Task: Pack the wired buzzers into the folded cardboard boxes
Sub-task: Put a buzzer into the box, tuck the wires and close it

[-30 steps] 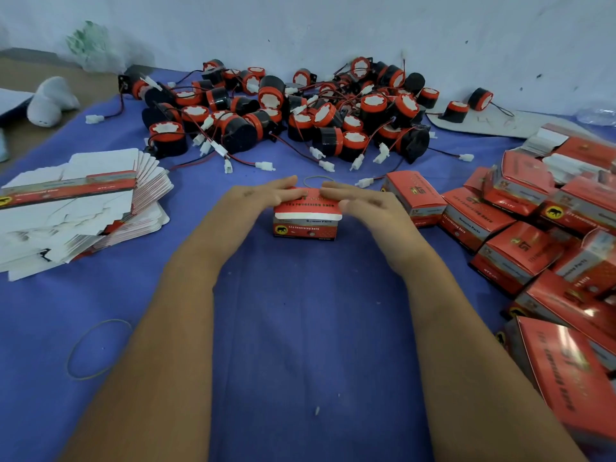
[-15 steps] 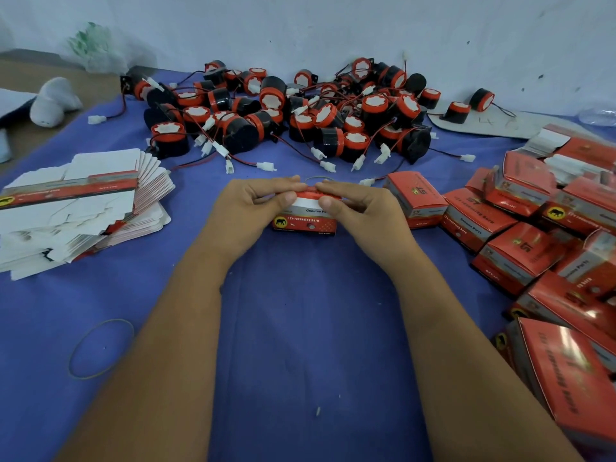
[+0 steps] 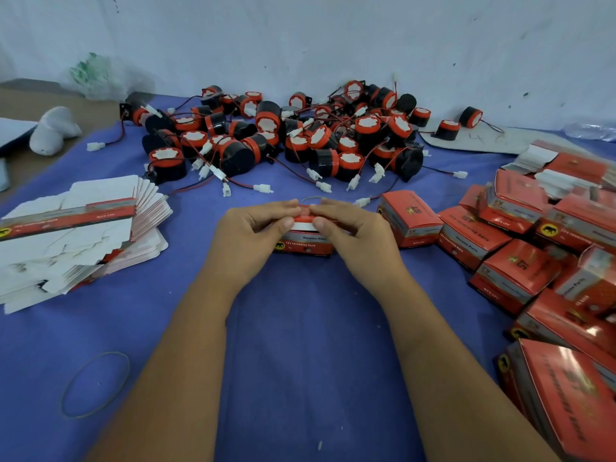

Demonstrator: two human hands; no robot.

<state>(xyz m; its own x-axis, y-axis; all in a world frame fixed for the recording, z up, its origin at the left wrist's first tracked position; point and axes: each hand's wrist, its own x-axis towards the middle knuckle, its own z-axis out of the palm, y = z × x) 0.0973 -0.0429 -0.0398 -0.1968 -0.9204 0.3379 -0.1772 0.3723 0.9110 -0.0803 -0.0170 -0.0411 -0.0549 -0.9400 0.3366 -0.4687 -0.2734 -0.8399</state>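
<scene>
Nearest: both forearms reach fwd over the blue cloth (image 3: 300, 345), a loose rubber band (image 3: 95, 384) lying off to the left. Left hand (image 3: 253, 235) and right hand (image 3: 353, 233) are clamped on one small red box (image 3: 303, 243) at mid-table – thumbs pressing the white tuck flap (image 3: 303, 225), fingers curled over the top. A sec ago the palms lay flat on its lid; now they've closed in and pinch it, so this box is likely being shut w/ a buzzer inside – contents not visible. Packed boxes (image 3: 500, 255) pile up right, flat box blanks (image 3: 83, 235) left. Beyond, the heap of wired buzzers (image 3: 300, 138) is big – plenty left.
</scene>
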